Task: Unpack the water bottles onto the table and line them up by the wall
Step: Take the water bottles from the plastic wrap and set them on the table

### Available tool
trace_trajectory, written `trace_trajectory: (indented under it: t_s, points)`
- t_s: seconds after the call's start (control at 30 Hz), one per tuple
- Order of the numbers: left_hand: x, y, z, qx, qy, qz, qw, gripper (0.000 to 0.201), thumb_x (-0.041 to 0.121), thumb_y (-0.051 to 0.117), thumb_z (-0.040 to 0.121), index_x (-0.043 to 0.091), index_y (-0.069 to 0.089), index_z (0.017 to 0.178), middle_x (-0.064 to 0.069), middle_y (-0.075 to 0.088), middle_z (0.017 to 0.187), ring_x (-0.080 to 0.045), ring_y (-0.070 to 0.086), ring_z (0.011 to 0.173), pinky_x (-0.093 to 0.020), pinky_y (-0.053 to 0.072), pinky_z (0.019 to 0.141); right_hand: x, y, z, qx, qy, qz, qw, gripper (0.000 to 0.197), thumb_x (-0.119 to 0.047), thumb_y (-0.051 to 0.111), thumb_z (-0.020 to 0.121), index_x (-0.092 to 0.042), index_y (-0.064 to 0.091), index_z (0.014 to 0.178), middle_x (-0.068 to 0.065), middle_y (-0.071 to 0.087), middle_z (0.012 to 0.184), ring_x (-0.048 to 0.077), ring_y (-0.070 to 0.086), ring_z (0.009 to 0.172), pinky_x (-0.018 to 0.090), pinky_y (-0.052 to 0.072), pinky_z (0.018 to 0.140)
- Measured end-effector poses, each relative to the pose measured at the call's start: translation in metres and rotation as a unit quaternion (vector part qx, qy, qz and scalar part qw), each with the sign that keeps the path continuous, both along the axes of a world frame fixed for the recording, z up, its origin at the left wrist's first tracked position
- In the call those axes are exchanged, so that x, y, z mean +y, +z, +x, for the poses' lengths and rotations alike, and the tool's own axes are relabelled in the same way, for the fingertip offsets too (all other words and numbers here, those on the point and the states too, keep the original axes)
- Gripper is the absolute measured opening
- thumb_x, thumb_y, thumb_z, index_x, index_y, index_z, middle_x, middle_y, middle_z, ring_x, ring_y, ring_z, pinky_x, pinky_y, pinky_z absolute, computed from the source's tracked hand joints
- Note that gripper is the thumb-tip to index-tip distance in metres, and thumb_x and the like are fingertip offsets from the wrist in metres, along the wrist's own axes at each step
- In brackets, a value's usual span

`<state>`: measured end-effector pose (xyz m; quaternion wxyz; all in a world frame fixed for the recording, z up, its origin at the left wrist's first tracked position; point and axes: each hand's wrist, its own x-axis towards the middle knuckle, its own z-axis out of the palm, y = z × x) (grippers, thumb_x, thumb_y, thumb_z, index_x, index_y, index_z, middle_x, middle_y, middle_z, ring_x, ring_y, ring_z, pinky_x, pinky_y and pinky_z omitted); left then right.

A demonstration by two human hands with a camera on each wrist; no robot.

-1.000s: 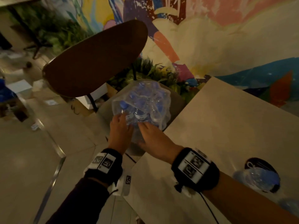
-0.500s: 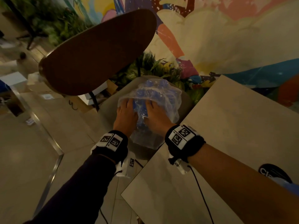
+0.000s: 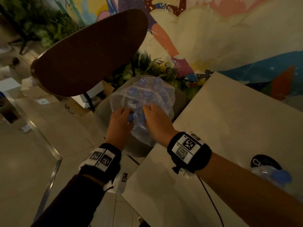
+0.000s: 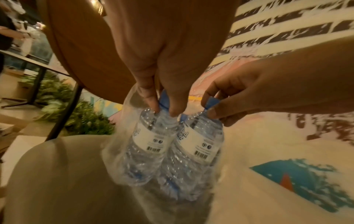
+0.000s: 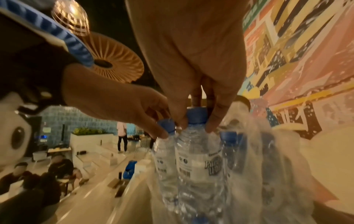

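A clear plastic-wrapped pack of water bottles [image 3: 147,94] with blue caps stands on a beige chair seat [image 3: 105,115], left of the pale table [image 3: 229,128]. At the pack's near side my left hand [image 3: 126,115] pinches the cap and neck of one bottle [image 4: 149,139]. Beside it my right hand [image 3: 147,112] pinches the cap of the neighbouring bottle [image 5: 199,163]. Both bottles stand upright inside the loose wrap [image 5: 268,151]. One more bottle [image 3: 275,176] lies on the table behind my right forearm.
The chair's brown back [image 3: 90,51] rises behind and left of the pack. A painted wall [image 3: 229,38] runs along the table's far edge, with plants [image 3: 155,69] at its foot. A black disc [image 3: 264,161] lies on the table. Boxes [image 3: 36,90] stand on the floor at left.
Both hands slid from pressing on the pack's near top to pinching the caps of two neighbouring bottles. The pack stays on the chair seat.
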<state>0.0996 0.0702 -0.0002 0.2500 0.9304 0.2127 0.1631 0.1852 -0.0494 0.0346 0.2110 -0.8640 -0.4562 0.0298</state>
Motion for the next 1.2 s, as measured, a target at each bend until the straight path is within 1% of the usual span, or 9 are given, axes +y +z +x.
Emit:
trace_trajectory:
  t_s: [0.13,0.2,0.27,0.33,0.47,0.6,0.77,0.93,1.2]
  points:
    - [-0.032,0.025,-0.020,-0.006,-0.049,-0.006,0.999,0.032,0.009,0.068,0.075,0.013,0.058,0.105,-0.011,0.059,0.106,-0.029,0.057,0.097,-0.042,0.051,0.084,-0.060,0.029,-0.029,-0.014,0.002,-0.002,1.000,0.028,-0.009,0.061,0.084,-0.004,0.050,0.109,0.023,0.054,0.107,0.039,0.055,0.094,0.040,0.046,0.070]
    - [-0.057,0.045,-0.027,-0.013,-0.104,-0.025,0.994,0.029,0.006,0.069,0.070,0.004,0.062,0.098,-0.011,0.062,0.092,-0.021,0.062,0.087,-0.031,0.052,0.074,-0.101,0.038,-0.044,-0.004,-0.003,0.004,1.000,0.025,-0.012,0.060,0.084,-0.006,0.051,0.106,0.022,0.054,0.102,0.038,0.056,0.087,0.041,0.047,0.066]
    - [-0.088,0.064,-0.035,-0.011,-0.175,-0.061,0.983,0.026,0.016,0.063,0.066,-0.003,0.064,0.084,-0.002,0.059,0.075,0.000,0.059,0.072,-0.012,0.044,0.063,-0.144,0.043,-0.059,0.021,-0.018,-0.003,1.000,0.022,-0.018,0.055,0.085,-0.009,0.052,0.104,0.018,0.054,0.098,0.035,0.055,0.082,0.042,0.048,0.065]
    - [-0.118,0.069,-0.040,0.030,-0.216,-0.069,0.973,0.038,0.033,0.053,0.063,0.003,0.065,0.083,-0.004,0.060,0.075,-0.009,0.059,0.069,-0.019,0.043,0.058,-0.190,0.045,-0.074,0.041,-0.042,-0.028,0.998,0.023,-0.026,0.045,0.085,-0.011,0.055,0.099,0.015,0.055,0.092,0.031,0.056,0.077,0.044,0.052,0.063]
    - [-0.186,0.049,-0.040,0.085,-0.282,-0.097,0.951,0.036,0.034,0.054,0.064,0.016,0.065,0.094,-0.007,0.063,0.089,-0.023,0.061,0.080,-0.037,0.052,0.069,-0.285,0.035,-0.098,0.084,-0.116,-0.081,0.986,0.020,-0.022,0.059,0.078,-0.016,0.055,0.097,0.011,0.059,0.088,0.026,0.061,0.072,0.039,0.056,0.059]
    - [-0.267,0.036,-0.030,0.091,-0.348,-0.110,0.926,0.030,0.014,0.063,0.069,0.018,0.063,0.099,-0.005,0.059,0.096,-0.022,0.056,0.090,-0.037,0.052,0.075,-0.372,0.022,-0.111,0.112,-0.211,-0.138,0.961,0.021,-0.021,0.066,0.079,-0.018,0.057,0.097,0.008,0.058,0.088,0.025,0.060,0.073,0.037,0.051,0.060]
    - [-0.346,0.027,-0.007,0.111,-0.410,-0.116,0.898,0.031,0.010,0.062,0.073,0.017,0.060,0.103,-0.007,0.057,0.102,-0.024,0.054,0.093,-0.038,0.050,0.080,-0.444,0.001,-0.110,0.105,-0.318,-0.152,0.930,0.022,-0.015,0.077,0.070,-0.016,0.061,0.085,0.007,0.059,0.076,0.022,0.060,0.062,0.032,0.046,0.051]
    - [-0.385,0.019,0.018,0.127,-0.436,-0.079,0.887,0.030,0.008,0.058,0.078,0.012,0.059,0.107,-0.012,0.057,0.108,-0.029,0.054,0.098,-0.042,0.049,0.082,-0.476,-0.005,-0.093,0.082,-0.382,-0.117,0.913,0.024,-0.033,0.051,0.080,-0.013,0.060,0.089,0.010,0.057,0.078,0.026,0.058,0.062,0.022,0.032,0.048]
    - [-0.391,0.016,0.040,0.125,-0.427,-0.040,0.895,0.029,0.012,0.056,0.084,0.013,0.058,0.113,-0.011,0.055,0.112,-0.028,0.053,0.101,-0.035,0.047,0.083,-0.476,-0.004,-0.071,0.083,-0.399,-0.100,0.908,0.023,-0.015,0.065,0.082,-0.007,0.057,0.102,0.015,0.053,0.087,0.017,0.038,0.070,0.027,0.031,0.056]
